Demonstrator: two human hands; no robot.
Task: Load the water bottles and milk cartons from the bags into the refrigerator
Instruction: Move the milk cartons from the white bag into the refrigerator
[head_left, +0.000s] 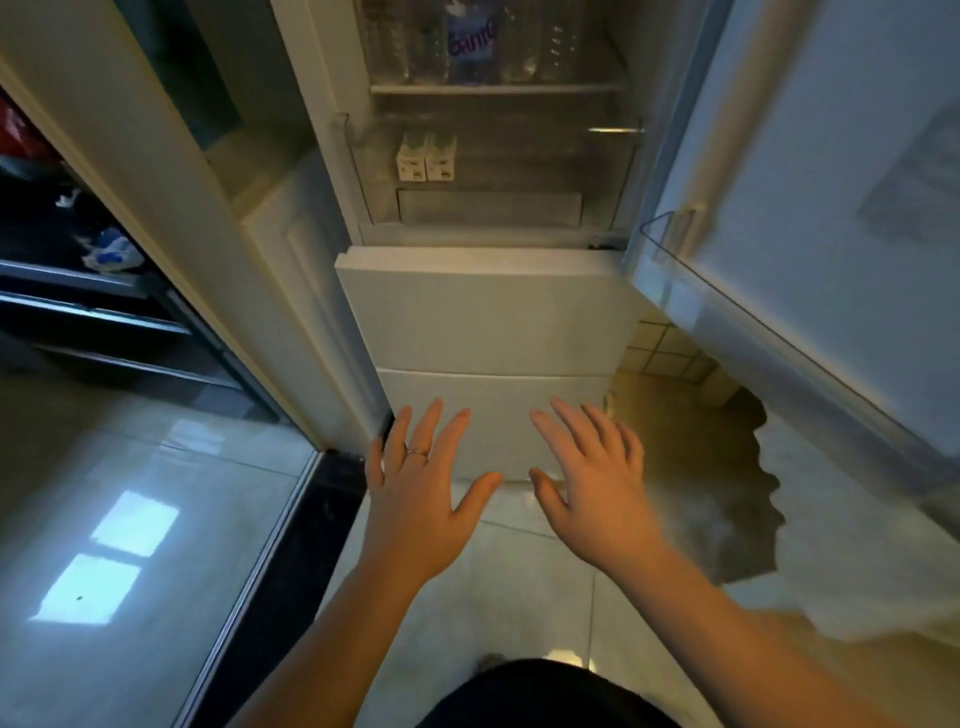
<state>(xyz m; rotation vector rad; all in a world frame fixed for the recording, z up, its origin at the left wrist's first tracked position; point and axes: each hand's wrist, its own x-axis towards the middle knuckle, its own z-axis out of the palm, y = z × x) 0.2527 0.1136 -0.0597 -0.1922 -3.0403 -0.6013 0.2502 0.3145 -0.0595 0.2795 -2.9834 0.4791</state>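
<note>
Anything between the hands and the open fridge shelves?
Nothing visible. The fridge door stands open on the right; the left hand and right hand are empty, low before the shut lower drawers.

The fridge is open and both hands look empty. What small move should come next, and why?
Probably turn away to fetch another item; no bag is in view. The left hand and right hand are spread and hold nothing. Water bottles stand on the shelf, and two milk cartons sit in the clear drawer with room beside them.
</note>
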